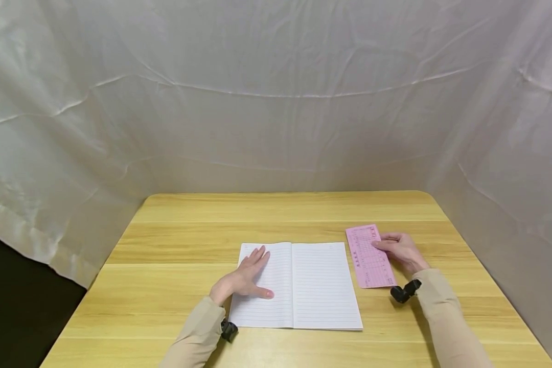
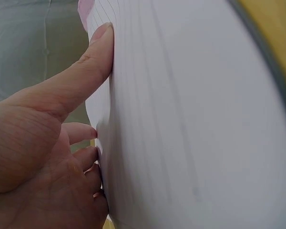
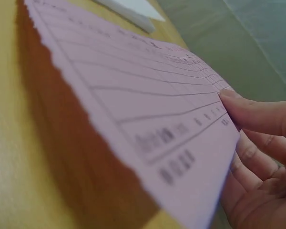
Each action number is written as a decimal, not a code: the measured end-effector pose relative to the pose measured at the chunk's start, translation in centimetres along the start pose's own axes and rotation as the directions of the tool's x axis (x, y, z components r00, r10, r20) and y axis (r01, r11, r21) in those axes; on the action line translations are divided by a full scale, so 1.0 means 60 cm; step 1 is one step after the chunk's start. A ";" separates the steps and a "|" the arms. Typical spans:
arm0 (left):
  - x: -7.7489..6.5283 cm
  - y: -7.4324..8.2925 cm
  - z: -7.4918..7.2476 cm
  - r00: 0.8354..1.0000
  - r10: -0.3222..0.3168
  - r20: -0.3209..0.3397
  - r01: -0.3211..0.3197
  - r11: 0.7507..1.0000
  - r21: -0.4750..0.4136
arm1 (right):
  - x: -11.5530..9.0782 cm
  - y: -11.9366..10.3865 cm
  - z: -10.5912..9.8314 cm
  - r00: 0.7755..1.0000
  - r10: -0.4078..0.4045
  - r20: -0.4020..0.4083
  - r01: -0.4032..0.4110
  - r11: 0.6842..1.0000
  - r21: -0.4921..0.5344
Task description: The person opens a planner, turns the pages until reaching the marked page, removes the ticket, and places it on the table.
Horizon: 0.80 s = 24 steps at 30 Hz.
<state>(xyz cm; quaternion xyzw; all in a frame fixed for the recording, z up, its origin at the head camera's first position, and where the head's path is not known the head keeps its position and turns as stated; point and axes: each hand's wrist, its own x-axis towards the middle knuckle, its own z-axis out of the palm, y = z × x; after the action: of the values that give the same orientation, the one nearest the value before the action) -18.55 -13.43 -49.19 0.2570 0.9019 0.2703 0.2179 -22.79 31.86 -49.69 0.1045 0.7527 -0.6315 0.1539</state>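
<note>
An open notebook (image 1: 324, 286) with lined white pages lies in the middle of the table's near half. My left hand (image 1: 246, 278) rests on its left page, fingers straight and thumb spread toward the spine; in the left wrist view the thumb (image 2: 93, 59) lies against the paper. To the right of the notebook, my right hand (image 1: 401, 251) pinches a pink printed form slip (image 1: 372, 260) by its right edge. The right wrist view shows the slip (image 3: 148, 95) raised off the wood, its torn edge facing the camera, thumb on top and fingers beneath.
The wooden table (image 1: 188, 225) has rounded far corners. A pale grey fabric curtain (image 1: 276, 133) hangs behind and along both sides. A dark area (image 1: 18, 301) shows at the lower left beyond the table. Each wrist carries a small black camera (image 1: 406, 291).
</note>
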 end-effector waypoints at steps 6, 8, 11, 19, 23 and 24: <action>-0.001 0.000 0.001 1.000 0.002 -0.005 -0.002 1.000 0.011 | 0.001 -0.001 0.001 0.999 -0.014 -0.047 0.008 0.992 -0.122; -0.001 0.000 0.001 1.000 0.001 -0.003 -0.001 1.000 0.012 | 0.002 -0.001 0.002 0.998 -0.028 -0.062 0.017 0.987 -0.158; -0.001 -0.001 0.001 1.000 0.001 0.000 -0.001 1.000 0.009 | 0.003 -0.002 0.005 0.996 -0.042 -0.079 0.026 0.981 -0.194; -0.001 0.001 0.000 1.000 0.002 -0.003 -0.001 1.000 0.011 | 0.001 -0.005 0.008 0.994 -0.043 -0.098 0.014 0.960 -0.281; -0.002 0.003 0.000 1.000 0.003 -0.005 -0.003 1.000 0.019 | 0.000 -0.003 0.005 0.993 -0.065 -0.099 0.029 0.946 -0.324; -0.002 0.003 0.000 1.000 0.003 -0.006 -0.003 1.000 0.021 | 0.000 -0.003 0.005 0.992 -0.076 -0.102 0.037 0.940 -0.340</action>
<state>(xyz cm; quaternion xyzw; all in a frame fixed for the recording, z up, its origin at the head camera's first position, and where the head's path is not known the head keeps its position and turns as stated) -18.39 -13.39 -49.05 0.2599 0.9049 0.2618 0.2122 -22.81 31.57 -49.59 0.0908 0.8600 -0.4904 0.1084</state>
